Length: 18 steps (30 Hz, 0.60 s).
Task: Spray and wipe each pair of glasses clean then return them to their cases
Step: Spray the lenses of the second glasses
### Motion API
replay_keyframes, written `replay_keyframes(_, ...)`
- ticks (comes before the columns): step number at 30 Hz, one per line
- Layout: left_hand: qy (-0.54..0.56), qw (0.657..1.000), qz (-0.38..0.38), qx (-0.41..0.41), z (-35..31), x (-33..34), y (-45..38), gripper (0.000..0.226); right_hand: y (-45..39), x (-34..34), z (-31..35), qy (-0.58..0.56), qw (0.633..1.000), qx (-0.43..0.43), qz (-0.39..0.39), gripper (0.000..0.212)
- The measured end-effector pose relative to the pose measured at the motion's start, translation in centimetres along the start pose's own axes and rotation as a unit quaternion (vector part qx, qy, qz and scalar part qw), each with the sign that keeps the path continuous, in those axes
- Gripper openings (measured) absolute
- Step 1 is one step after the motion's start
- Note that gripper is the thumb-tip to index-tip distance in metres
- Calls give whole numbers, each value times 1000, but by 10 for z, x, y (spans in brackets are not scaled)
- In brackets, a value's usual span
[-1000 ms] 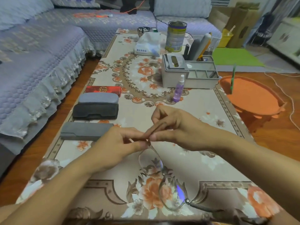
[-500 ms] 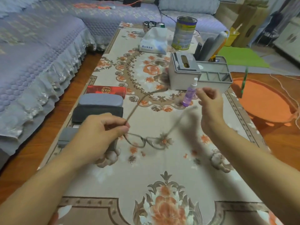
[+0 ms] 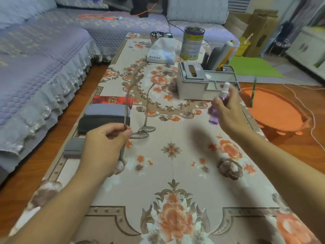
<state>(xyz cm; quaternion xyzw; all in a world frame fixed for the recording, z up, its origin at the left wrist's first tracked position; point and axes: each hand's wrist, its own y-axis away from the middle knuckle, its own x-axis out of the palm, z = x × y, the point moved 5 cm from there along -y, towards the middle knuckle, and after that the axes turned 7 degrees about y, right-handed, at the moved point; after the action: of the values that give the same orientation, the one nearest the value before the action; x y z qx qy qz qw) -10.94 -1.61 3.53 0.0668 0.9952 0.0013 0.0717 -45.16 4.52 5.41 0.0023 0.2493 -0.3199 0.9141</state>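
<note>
Left hand (image 3: 107, 141), over the left half of the table (image 3: 175, 173), fingers curled, thumb and forefinger pinching the near end of the glasses (image 3: 142, 131) at the frame; lenses seen almost edge-on just right of the fingertips, both temples pointing away toward the far end of the table. Glasses held above the flowered cloth, not resting on it. Right hand (image 3: 226, 110), near the right edge, fingers wrapped round the purple spray bottle (image 3: 215, 111), white nozzle uppermost and tilted slightly right; hand and bottle blurred, so exact finger placement on the nozzle cannot be told. Bottle well apart from the glasses, to their right.

Along the left edge, from far to near: red box (image 3: 112, 101); bulky grey glasses case (image 3: 103, 118), closed, lighter lid above darker base; flat grey case (image 3: 73, 147), partly hidden behind the left hand. Beyond the right hand, toward the right edge: grey desk organiser (image 3: 191, 85) with slotted lid and open compartments, rolled grey items standing at its far side. At the far end of the table: white tissue pack (image 3: 161, 51), tall tin can (image 3: 192, 44), small bowl (image 3: 156, 35) behind the tissue pack. Purple-covered sofa (image 3: 35, 67) to the left of the table; orange basin (image 3: 274, 110) on the wooden floor to the right
</note>
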Motion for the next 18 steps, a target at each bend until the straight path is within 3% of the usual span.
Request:
replay_keyframes(5, -60, 997, 45, 30, 1, 16, 28, 9, 121, -14, 21, -184, 967, 32, 173, 38)
replay_keyframes(8, -121, 985, 53, 109, -11, 23, 45, 10, 164, -8, 17, -364, 904, 86, 209, 37)
replay_keyframes(10, -122, 981, 56, 143, -13, 27, 50, 12, 179, -2, 14, -448, 856, 105, 236, 25)
replay_keyframes(11, -113, 981, 58, 148, -12, 29, 52, 14, 184, 1, 12, -463, 841, 107, 257, 18)
replay_keyframes(14, -74, 985, 67, 139, -8, 36, 55, 19, 186, 10, 8, -483, 802, 121, 329, 33)
replay_keyframes(18, -62, 983, 87, 148, -7, 47, 56, 20, 176, 11, -4, -477, 805, 139, 323, 41)
